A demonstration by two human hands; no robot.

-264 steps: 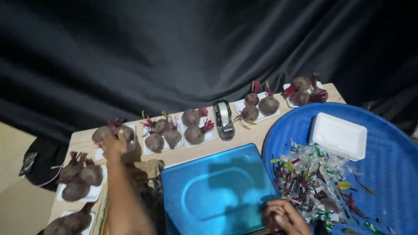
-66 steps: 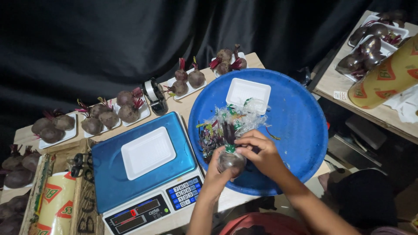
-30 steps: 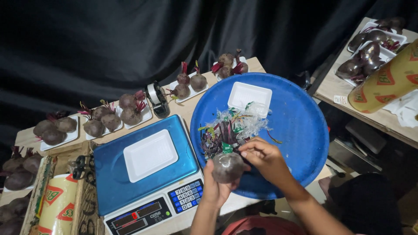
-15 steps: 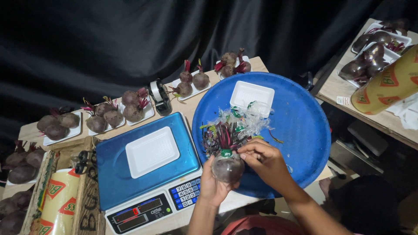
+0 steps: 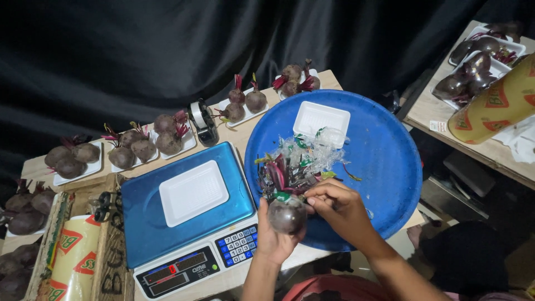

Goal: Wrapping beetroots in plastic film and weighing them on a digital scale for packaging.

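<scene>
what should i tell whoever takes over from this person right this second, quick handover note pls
Left hand: cups a beetroot from below, over the near edge of the blue tray.
Right hand: fingers pinch at the beetroot's top, by the cut stems.
Pile of stems and plastic scraps lies on the tray, with an empty white foam tray behind it.
Another empty foam tray sits on the blue scale.
Done: filled beet trays line the table's back edge.
Left: this beetroot is not yet on a tray.

Scale [image 5: 184,212] left of round tray [image 5: 384,150]; empty foam tray [image 5: 193,192] on scale platform. Trimmings heap [image 5: 295,164] and second foam tray [image 5: 321,119] in round tray. Beetroot trays [image 5: 150,144] behind scale; tape dispenser [image 5: 202,121] among them.
</scene>
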